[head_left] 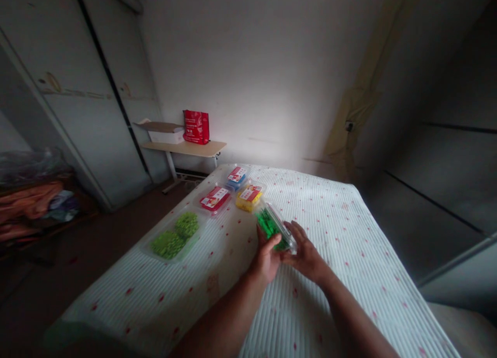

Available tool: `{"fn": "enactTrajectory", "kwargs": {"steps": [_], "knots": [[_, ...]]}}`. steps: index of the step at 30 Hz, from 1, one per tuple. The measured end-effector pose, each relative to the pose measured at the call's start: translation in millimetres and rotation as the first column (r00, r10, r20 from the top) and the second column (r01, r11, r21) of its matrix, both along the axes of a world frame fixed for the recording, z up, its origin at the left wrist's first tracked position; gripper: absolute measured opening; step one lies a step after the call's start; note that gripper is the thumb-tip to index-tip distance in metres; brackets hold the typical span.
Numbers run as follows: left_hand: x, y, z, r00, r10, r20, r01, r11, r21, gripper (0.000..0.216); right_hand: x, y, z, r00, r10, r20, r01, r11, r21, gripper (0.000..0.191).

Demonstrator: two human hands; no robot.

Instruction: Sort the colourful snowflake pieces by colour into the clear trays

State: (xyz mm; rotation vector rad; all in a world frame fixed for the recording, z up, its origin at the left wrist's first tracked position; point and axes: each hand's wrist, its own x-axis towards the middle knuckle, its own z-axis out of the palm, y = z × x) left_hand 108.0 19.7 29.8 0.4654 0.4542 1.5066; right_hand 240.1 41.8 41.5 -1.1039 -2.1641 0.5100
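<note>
Between my two hands a clear plastic box (pixel 272 226) of small green pieces is held tilted above the bed. My left hand (pixel 267 254) grips it from the near left side, thumb laid across the front. Against its right edge and lower corner my right hand (pixel 305 252) is closed, fingers curled on the plastic. Just beyond lies a clear box of yellow pieces (pixel 248 196) with a red and white label. Left of that sit a labelled box of red pieces (pixel 215 198) and, farther back, one of blue pieces (pixel 236 176).
A clear tray (pixel 174 236) with two heaps of light green pieces lies at the bed's left side. The bed (pixel 330 218) has a striped, dotted cover. Behind it, a small table (pixel 194 148) bears a white carton (pixel 166 135) and a red bag (pixel 196 126).
</note>
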Motion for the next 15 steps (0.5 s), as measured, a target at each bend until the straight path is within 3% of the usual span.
{"fn": "enactTrajectory", "kwargs": {"steps": [3,5,10,15], "knots": [[-8,0,3.9,1.0,-0.013,-0.009,0.013,0.999,0.042,0.056,7,7,4.0,0.984,0.176,-0.021,-0.174,0.982,0.075,0.058],[-16,3,7.1,1.0,-0.009,0.015,0.009,0.999,0.048,0.048,14,12,8.4,0.977,0.211,-0.018,-0.209,0.973,0.098,0.043],[-33,10,9.7,1.0,-0.013,0.025,0.014,0.999,-0.037,0.044,26,24,6.5,0.989,0.132,-0.06,-0.119,0.973,0.196,0.032],[-41,14,7.6,0.996,0.058,-0.071,-0.055,0.998,0.041,0.05,37,34,-5.3,0.999,0.031,-0.023,-0.024,0.968,0.249,0.031]]}}
